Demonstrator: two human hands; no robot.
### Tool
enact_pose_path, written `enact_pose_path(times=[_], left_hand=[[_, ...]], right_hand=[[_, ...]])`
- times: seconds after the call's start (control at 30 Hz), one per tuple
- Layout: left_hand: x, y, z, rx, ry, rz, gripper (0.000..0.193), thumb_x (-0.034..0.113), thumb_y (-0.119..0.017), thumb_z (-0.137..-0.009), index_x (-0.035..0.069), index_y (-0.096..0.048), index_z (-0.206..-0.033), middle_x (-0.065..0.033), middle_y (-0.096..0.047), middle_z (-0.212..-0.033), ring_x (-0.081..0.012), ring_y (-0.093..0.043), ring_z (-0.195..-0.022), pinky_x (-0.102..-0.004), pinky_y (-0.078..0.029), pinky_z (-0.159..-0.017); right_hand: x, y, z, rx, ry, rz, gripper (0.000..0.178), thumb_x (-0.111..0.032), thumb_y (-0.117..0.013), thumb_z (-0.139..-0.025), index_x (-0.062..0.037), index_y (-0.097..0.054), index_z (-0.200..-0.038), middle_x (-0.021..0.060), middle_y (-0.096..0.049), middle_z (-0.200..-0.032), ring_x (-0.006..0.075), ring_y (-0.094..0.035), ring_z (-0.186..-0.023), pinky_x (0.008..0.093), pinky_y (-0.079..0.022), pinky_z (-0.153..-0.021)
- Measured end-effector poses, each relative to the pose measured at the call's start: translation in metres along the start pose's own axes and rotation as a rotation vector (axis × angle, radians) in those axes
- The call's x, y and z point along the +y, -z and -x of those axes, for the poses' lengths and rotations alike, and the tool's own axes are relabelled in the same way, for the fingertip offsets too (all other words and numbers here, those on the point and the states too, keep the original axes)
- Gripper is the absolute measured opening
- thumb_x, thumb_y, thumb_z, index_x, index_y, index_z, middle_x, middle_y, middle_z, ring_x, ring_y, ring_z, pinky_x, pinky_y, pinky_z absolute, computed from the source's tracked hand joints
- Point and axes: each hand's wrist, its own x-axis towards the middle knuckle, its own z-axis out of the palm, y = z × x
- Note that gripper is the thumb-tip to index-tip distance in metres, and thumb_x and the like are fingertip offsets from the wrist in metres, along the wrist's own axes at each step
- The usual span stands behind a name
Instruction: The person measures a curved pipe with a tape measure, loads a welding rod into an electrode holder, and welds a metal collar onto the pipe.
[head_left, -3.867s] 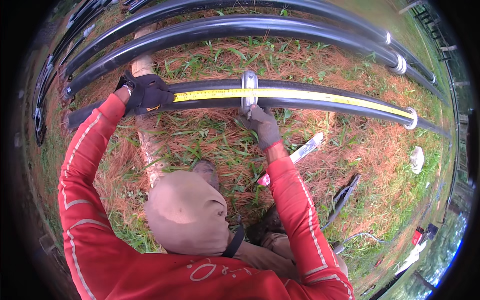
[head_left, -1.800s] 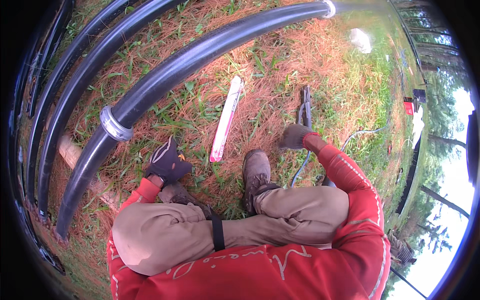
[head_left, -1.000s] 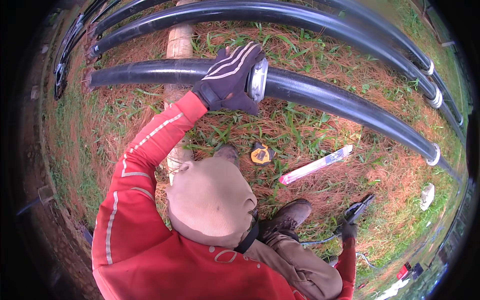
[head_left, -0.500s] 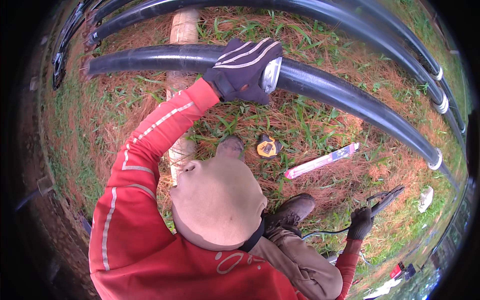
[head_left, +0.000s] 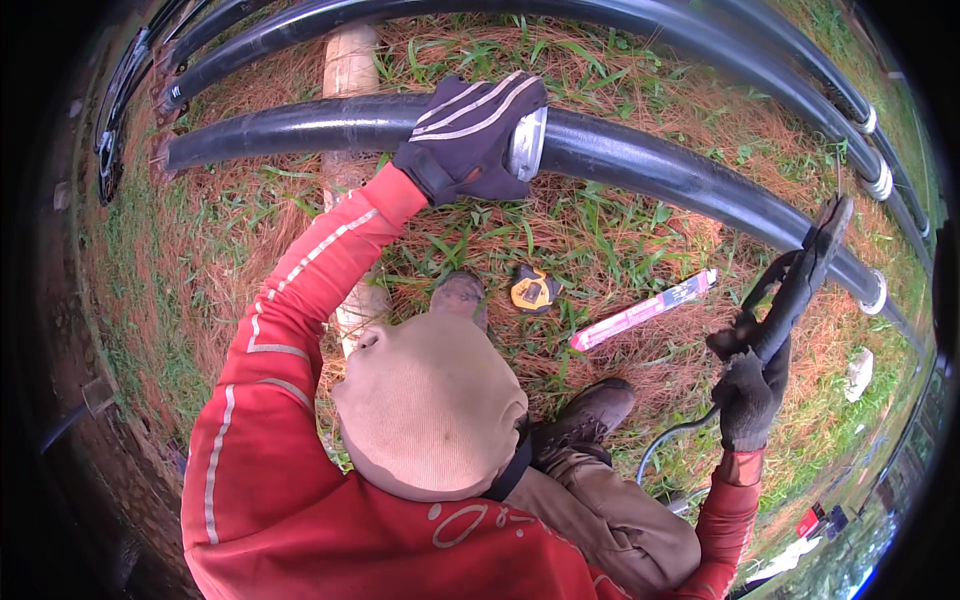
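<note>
My left hand (head_left: 475, 135), in a dark glove with pale stripes, is wrapped over the top of a long black pipe (head_left: 650, 165). It grips the pipe just beside a silver band (head_left: 527, 143). On the right, my right hand (head_left: 750, 395), in a dark knitted glove, is closed around the handle of a black welding electrode holder (head_left: 790, 300). A cable (head_left: 660, 440) trails from its lower end. The holder's jaws point up and away, overlapping the pipe's right part in view; I cannot tell whether they touch it. A thin rod seems to stick up from the tip.
More black pipes (head_left: 600, 12) run behind, with pale bands at the right. A log (head_left: 350, 65) lies beneath the pipes. On the grass are a yellow-black tape measure (head_left: 534, 289), a pink-and-blue slim packet (head_left: 645, 309) and a whitish lump (head_left: 858, 375). My boots stand nearby.
My right hand has risen and moved up toward the pipe with the electrode holder, which now points more upward. My left hand keeps its grip on the pipe.
</note>
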Motion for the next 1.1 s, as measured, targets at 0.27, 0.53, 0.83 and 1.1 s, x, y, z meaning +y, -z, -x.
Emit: enact_pose_path(times=[0.27, 0.53, 0.83, 1.1], left_hand=[[-0.001, 0.003, -0.001, -0.066, 0.034, 0.009, 0.118, 0.048, -0.098, -0.056, 0.008, -0.048, -0.155, -0.0190, -0.064, -0.148, -0.0359, -0.068, -0.127, -0.0500, -0.047, -0.103], [0.002, 0.008, -0.006, -0.098, 0.050, 0.034, 0.110, 0.050, -0.095, -0.058, 0.011, -0.050, -0.150, -0.0142, -0.064, -0.144, -0.0344, -0.069, -0.123, -0.0521, -0.045, -0.098], [0.003, 0.005, -0.006, -0.099, 0.040, -0.011, 0.127, 0.058, -0.099, -0.052, 0.004, -0.049, -0.156, -0.0214, -0.064, -0.149, -0.0361, -0.067, -0.132, -0.0465, -0.047, -0.104], [0.002, 0.002, -0.005, -0.066, 0.030, -0.032, 0.127, 0.056, -0.099, -0.051, 0.003, -0.050, -0.155, -0.0204, -0.066, -0.146, -0.0355, -0.071, -0.124, -0.0460, -0.047, -0.103]], right_hand=[[-0.009, -0.051, -0.014, -0.197, -0.132, 0.187, 0.058, -0.003, -0.075, -0.094, -0.0023, -0.046, -0.145, 0.0085, -0.063, -0.108, 0.0121, -0.066, -0.080, 0.0278, -0.058, -0.066], [0.026, -0.062, -0.020, -0.230, 0.253, 0.613, 0.070, -0.010, -0.072, -0.100, 0.0042, -0.043, -0.162, 0.0264, -0.064, -0.146, 0.0258, -0.071, -0.123, 0.0374, -0.058, -0.100], [0.027, -0.081, -0.021, -0.317, 0.461, 0.791, 0.072, -0.011, -0.078, -0.095, 0.0052, -0.047, -0.158, 0.0315, -0.062, -0.145, 0.0435, -0.067, -0.130, 0.0442, -0.055, -0.105], [0.019, -0.088, -0.013, -0.299, 0.337, 0.822, 0.067, -0.016, -0.081, -0.092, 0.0039, -0.054, -0.150, 0.0295, -0.068, -0.130, 0.0480, -0.071, -0.111, 0.0479, -0.058, -0.092]])
